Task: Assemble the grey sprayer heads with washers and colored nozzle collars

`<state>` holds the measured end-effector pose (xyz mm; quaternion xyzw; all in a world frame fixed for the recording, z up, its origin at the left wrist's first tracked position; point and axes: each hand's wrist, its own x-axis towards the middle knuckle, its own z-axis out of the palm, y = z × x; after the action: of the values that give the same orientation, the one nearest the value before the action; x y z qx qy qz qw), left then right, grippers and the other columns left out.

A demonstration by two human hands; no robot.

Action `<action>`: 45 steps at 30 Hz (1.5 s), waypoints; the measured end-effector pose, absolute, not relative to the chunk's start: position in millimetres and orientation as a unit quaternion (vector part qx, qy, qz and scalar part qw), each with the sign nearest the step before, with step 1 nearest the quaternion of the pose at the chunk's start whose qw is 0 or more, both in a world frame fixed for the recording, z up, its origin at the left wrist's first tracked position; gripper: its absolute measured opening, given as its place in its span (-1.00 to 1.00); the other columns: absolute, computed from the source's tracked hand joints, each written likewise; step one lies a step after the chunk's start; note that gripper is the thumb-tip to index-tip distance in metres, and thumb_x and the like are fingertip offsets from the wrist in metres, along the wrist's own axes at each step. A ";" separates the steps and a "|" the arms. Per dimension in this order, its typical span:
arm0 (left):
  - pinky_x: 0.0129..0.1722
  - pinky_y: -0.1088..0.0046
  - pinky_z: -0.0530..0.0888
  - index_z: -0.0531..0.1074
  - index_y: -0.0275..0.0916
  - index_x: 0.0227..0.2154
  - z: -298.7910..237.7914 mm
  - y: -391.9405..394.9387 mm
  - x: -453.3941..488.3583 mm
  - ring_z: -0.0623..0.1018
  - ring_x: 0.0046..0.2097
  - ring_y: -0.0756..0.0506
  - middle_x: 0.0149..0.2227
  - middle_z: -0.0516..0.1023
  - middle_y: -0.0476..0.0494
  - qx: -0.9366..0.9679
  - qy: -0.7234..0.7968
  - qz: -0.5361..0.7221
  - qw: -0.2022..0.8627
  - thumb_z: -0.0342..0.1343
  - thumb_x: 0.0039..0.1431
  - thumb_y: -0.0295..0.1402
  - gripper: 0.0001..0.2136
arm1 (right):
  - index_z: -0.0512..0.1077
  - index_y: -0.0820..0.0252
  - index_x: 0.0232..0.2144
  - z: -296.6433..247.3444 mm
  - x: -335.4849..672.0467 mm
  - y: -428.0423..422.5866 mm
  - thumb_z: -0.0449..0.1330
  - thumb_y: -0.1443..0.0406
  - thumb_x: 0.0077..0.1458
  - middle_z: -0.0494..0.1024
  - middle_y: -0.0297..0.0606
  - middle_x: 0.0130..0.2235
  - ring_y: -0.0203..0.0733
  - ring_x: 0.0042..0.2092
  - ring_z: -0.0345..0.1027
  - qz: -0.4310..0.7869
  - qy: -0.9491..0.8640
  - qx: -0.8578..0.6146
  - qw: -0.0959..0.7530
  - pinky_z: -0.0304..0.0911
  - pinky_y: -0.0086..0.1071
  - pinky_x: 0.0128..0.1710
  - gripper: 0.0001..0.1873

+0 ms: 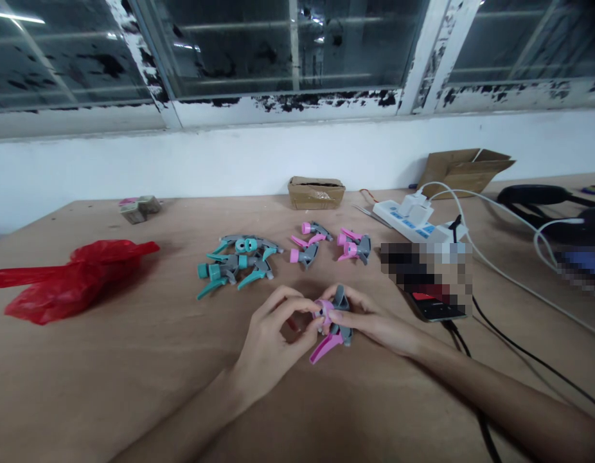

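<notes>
Left hand (272,329): thumb and finger pinch the sprayer top (342,332) at its pink ring (323,310).
Right hand (372,319): pinches it from the other side.
Sprayer top: right between both hands, over the tabletop (109,373).

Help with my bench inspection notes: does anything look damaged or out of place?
Yes: the back window frame has ragged black patches breaking its white surface, perhaps peeling paint or dirt. The pink-and-grey spray head in the right hand shows no obvious damage.

Left hand (268,335) has room leftward, teal sprayers (243,262) ahead.
</notes>
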<state>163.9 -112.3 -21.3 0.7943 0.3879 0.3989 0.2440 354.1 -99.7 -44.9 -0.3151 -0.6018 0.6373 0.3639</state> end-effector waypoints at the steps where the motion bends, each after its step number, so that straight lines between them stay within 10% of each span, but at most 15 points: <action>1: -0.45 0.57 0.42 0.46 -0.24 -0.35 -21.4 -111.7 163.9 0.41 -0.42 0.06 -0.36 0.38 -0.04 0.793 0.386 0.400 0.249 0.12 0.07 -0.51 -0.91 | 0.33 0.18 -0.22 -45.7 354.5 -99.0 0.17 0.17 0.08 0.46 -0.29 -0.32 -0.30 -0.28 0.33 0.635 -0.605 -0.313 0.365 0.26 -0.44 -0.34 -0.75; 29: -0.49 0.52 0.27 0.48 -0.27 -0.42 -24.8 -101.4 158.7 0.35 -0.45 0.05 -0.43 0.36 -0.02 0.733 0.412 0.336 0.424 0.07 0.15 -0.33 -0.85 | 0.34 0.21 -0.25 -43.9 356.0 -98.4 0.21 0.20 0.05 0.44 -0.30 -0.32 -0.31 -0.28 0.31 0.602 -0.628 -0.326 0.372 0.22 -0.42 -0.33 -0.75; 45: -0.44 0.55 0.37 0.51 -0.18 -0.35 -27.1 -101.8 157.1 0.44 -0.36 0.02 -0.34 0.42 -0.05 0.765 0.393 0.385 0.333 0.18 0.06 -0.36 -0.92 | 0.34 0.18 -0.21 -46.6 356.2 -97.4 0.22 0.21 0.04 0.45 -0.30 -0.26 -0.28 -0.22 0.34 0.609 -0.631 -0.313 0.366 0.23 -0.40 -0.24 -0.74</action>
<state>157.1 -101.8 -27.1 0.7654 0.3931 0.3854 0.3332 356.2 -97.4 -46.6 -0.3125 -0.6309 0.6087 0.3658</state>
